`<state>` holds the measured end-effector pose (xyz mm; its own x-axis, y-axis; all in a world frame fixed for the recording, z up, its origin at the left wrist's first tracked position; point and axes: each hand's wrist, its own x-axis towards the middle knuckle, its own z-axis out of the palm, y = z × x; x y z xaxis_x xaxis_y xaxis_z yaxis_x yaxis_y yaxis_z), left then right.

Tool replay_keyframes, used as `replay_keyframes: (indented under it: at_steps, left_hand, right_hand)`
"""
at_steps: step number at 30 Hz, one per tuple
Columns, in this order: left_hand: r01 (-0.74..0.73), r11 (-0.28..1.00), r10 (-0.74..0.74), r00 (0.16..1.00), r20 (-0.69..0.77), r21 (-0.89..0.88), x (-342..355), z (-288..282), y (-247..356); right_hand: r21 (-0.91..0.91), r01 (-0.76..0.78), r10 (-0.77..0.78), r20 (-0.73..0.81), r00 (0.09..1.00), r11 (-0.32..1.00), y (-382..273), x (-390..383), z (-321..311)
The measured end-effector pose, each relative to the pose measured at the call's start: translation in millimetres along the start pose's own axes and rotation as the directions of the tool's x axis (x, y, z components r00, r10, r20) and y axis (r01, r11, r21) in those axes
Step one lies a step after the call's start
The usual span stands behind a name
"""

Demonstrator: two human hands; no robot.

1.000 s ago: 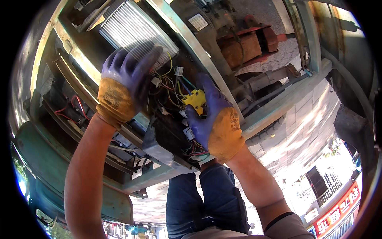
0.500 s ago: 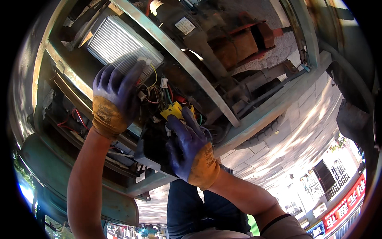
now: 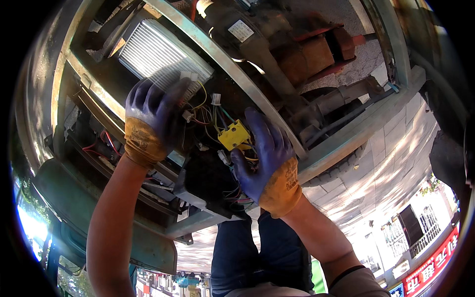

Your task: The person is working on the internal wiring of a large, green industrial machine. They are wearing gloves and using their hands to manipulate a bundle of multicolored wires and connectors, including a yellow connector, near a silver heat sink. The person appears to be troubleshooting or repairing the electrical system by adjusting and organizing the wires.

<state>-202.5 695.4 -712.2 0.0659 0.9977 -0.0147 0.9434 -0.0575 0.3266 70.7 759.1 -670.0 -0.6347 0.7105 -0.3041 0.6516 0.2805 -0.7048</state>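
Thumb and fingers stand apart in the right grip: the gloved right hand (image 3: 269, 161) is spread beside a yellow block (image 3: 234, 135), which sits between thumb and forefinger among thin coloured wires (image 3: 202, 119). From where I stand, I cannot tell whether they touch it. Over to the left, the gloved left hand (image 3: 152, 114) curls its fingers at the lower end of a ribbed silver unit (image 3: 161, 52), near a white connector (image 3: 188, 75); whether that grip is clamped on anything I cannot make out. Below the wires lies a black housing (image 3: 203, 183), and a greenish metal bar (image 3: 220, 59) slants past the block.
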Motion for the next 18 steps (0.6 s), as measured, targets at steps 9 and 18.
replay_keyframes:
  at_steps: [9,18]
  left_hand:
    - [0.025,1.000,-0.026,0.999,-0.037,-0.010,-7,4,-2]
    - [0.046,0.999,-0.048,0.995,-0.085,-0.028,-9,13,-3]
  right_hand:
    - [-0.426,0.216,-0.161,0.163,0.973,0.879,-1,47,21]
    - [-0.406,0.306,-0.314,0.049,0.948,0.861,8,36,19]
